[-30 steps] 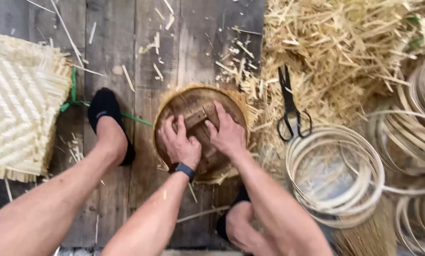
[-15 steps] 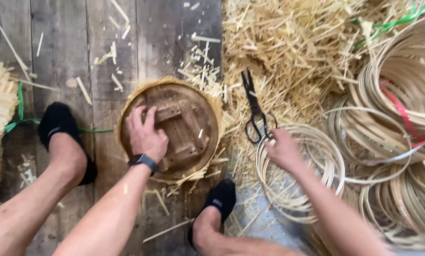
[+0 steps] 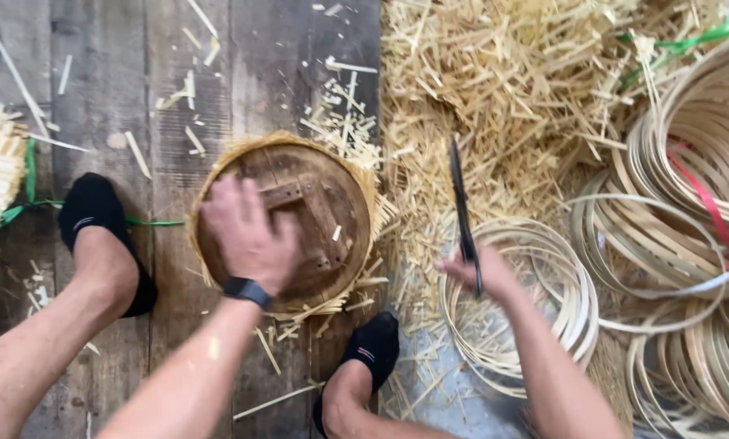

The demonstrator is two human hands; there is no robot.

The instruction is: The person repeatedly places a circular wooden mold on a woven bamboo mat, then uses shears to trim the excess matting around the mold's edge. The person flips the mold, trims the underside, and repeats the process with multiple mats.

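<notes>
Right hand (image 3: 482, 272) gripping scissors (image 3: 462, 213)

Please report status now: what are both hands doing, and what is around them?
Left hand flat on round wooden mould. Right hand gripping black scissors, blades shut, lifted above bamboo hoops. Straw offcuts piled beside the mould.

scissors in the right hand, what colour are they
Black metal scissors, held in the right hand; seen in the head view.
</notes>
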